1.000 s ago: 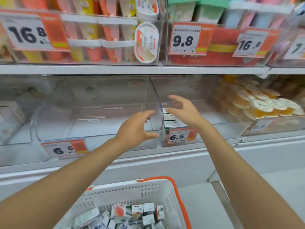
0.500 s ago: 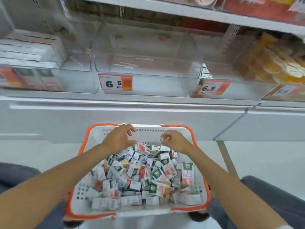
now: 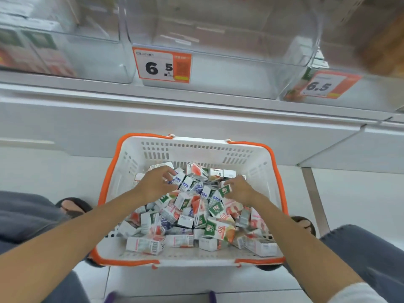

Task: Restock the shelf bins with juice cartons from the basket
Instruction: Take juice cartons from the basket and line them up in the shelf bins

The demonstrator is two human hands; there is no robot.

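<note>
Down in the white, orange-rimmed plastic basket (image 3: 196, 153) at six o'clock — left grip (image 3: 156, 185) pinches a small white-and-blue juice carton (image 3: 178, 179); right grip (image 3: 240, 190) curls onto a green-labelled carton (image 3: 225, 190) at its three o'clock — hold unclear.

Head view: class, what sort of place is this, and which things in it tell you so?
Most likely a supermarket aisle: price tags reading 6.5 on clear shelf bins, and an orange-rimmed basket full of juice cartons below them.

Place: you are in a shop, likely a supermarket aisle.
Proof: price tags (image 3: 161, 64) on clear shelf bins (image 3: 218, 88); your orange-rimmed basket (image 3: 278, 171).
</note>
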